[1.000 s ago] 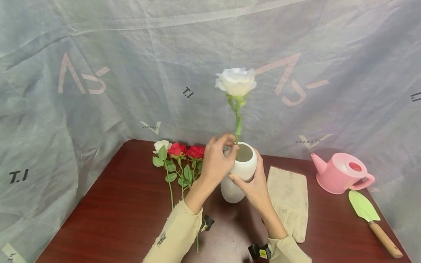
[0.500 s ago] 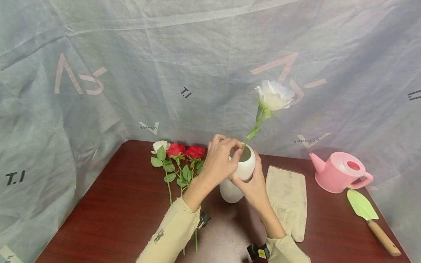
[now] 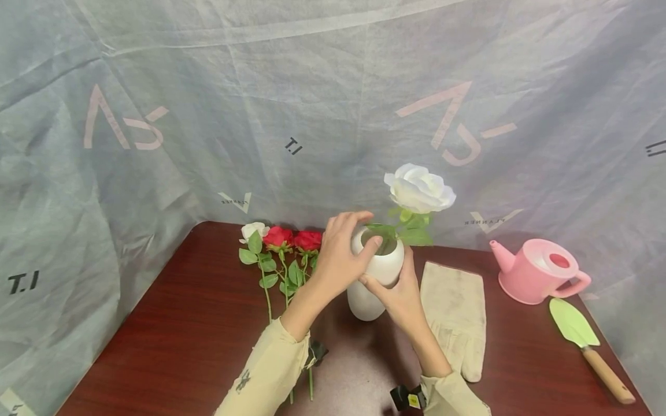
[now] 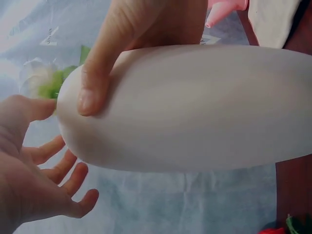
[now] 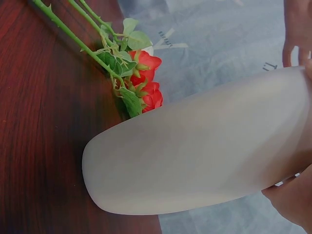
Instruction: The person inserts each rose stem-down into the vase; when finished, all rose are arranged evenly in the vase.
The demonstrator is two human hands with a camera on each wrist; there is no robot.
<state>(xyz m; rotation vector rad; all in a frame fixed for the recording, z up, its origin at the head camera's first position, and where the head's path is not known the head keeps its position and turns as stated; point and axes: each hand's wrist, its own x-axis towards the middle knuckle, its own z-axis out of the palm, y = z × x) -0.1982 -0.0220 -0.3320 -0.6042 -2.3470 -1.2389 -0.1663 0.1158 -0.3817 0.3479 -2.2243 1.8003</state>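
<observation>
A white rose (image 3: 419, 188) stands in the white vase (image 3: 366, 303), its bloom leaning right and its leaves spread at the rim. Most of its stem is hidden inside. My right hand (image 3: 403, 297) grips the vase below the mouth, thumb in front, as the left wrist view also shows. At the left of the mouth is my left hand (image 3: 340, 254), fingers loosely bent and spread around the rim, thumb over the opening. The left wrist view shows that left hand (image 4: 44, 170) holding nothing. In the right wrist view the vase (image 5: 195, 151) rises from the table.
Left of the vase lie another white rose (image 3: 255, 232) and two red roses (image 3: 278, 237). To the right are a cream glove (image 3: 452, 312), a pink watering can (image 3: 538, 271) and a green trowel (image 3: 574, 323) with a wooden handle. A grey sheet (image 3: 312, 86) hangs behind the table.
The white rose has tipped right and sunk lower into the vase. My left hand has let go of its stem and spread its fingers. The right hand has kept its grip.
</observation>
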